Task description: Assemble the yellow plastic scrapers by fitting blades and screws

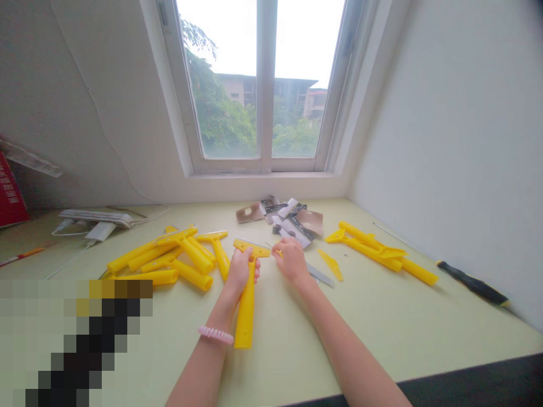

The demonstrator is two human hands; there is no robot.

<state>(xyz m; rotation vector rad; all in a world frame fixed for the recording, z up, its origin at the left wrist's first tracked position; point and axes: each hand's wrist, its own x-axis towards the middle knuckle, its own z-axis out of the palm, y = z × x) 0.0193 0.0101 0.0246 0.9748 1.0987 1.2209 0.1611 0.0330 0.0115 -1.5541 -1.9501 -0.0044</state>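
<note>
My left hand [242,270] is wrapped round the neck of a yellow scraper [245,316], whose wide head points away from me and whose handle hangs toward me. Close to the right end of that head, my right hand [291,260] has its fingers pinched together. A bit of yellow shows between those fingers, too small to name. Just beyond my right wrist a flat metal blade [320,275] lies on the table, partly hidden by the hand. A loose yellow head plate [330,264] rests right of it.
Several yellow scrapers [193,251] are heaped at left. More yellow scraper pieces [377,249] lie at right, near a long tool with a black handle [473,282]. Cardboard packaging [292,217] is piled below the window. A power strip [99,217] sits back left. Pixelation hides the lower left.
</note>
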